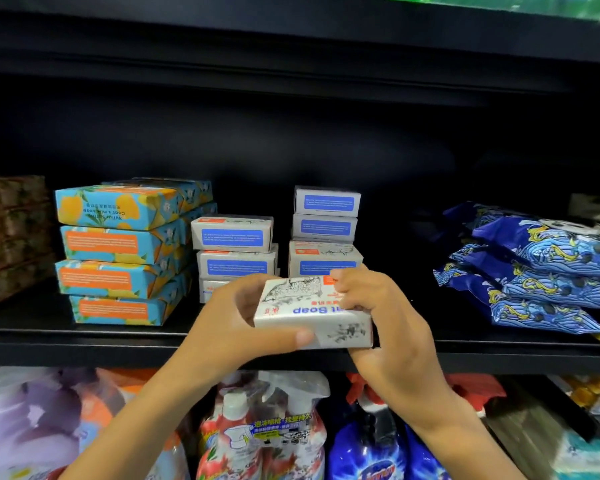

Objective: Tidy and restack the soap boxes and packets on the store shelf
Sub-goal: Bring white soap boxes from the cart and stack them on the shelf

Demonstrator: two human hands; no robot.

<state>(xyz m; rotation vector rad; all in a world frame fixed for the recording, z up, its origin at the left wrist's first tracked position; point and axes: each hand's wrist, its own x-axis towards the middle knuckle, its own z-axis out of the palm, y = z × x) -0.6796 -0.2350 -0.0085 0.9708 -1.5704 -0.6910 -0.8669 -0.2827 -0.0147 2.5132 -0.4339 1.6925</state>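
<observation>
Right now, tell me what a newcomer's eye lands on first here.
The left hand and right hand grip a white soap box at centre, in front of the shelf. On the shelf's left stands a blue-and-orange box stack; at right, dark blue packets lie piled.

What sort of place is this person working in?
Probably a shop: black shelving carries stacks of identical soap boxes, a pile of blue packets, and spray cleaner bottles below. The left hand and right hand grip one white box.
</observation>
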